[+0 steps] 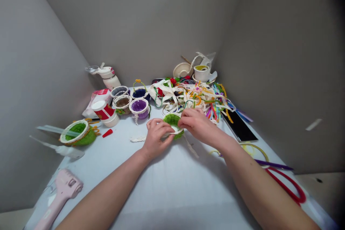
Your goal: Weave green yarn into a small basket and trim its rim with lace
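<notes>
A small green basket (pixel 171 119) with a white lace rim stands at the middle of the table, between my hands. My left hand (pixel 159 133) is closed on its near left rim, thumb and fingers pinching the white lace trim (pixel 176 131). On the right side, my right hand (pixel 194 122) has its fingers pinched together at the basket's rim; whatever lies between those fingertips is hidden. Loose lace ends stick out at the left and trail down in front of the basket.
Several small baskets, one purple (pixel 139 105), stand behind left. A green basket (pixel 83 133) with glue sticks and a pink glue gun (pixel 64 187) are at left. Tangled yarn and lace (pixel 194 95) lie behind. At right are a phone (pixel 239 125) and red-handled scissors (pixel 289 183).
</notes>
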Available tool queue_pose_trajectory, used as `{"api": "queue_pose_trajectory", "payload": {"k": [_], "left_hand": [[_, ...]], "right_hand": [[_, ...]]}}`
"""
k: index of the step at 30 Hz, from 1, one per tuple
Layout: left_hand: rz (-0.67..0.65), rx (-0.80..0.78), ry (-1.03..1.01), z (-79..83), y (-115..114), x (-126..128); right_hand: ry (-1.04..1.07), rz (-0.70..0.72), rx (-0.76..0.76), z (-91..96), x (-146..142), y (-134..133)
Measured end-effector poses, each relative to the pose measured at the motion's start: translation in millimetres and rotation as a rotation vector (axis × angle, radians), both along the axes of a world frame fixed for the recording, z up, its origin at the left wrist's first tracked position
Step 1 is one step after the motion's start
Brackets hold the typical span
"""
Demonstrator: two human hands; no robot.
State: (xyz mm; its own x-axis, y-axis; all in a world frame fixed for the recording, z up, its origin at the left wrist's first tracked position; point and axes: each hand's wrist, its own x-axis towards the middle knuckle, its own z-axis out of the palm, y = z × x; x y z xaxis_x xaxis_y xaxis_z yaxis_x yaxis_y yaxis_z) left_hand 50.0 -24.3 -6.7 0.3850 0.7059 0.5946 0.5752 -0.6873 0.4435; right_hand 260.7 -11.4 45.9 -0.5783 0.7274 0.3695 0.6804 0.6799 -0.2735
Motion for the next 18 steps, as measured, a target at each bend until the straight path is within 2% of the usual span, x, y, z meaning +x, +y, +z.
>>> {"api": "queue_pose_trajectory", "payload": {"k": [18], "left_hand": [[0.002,-0.010,0.007,4.6,-1.1,0.8]], "right_hand": [[-0.005,0.026,0.005,1.5,-1.2,-2.0]]}}
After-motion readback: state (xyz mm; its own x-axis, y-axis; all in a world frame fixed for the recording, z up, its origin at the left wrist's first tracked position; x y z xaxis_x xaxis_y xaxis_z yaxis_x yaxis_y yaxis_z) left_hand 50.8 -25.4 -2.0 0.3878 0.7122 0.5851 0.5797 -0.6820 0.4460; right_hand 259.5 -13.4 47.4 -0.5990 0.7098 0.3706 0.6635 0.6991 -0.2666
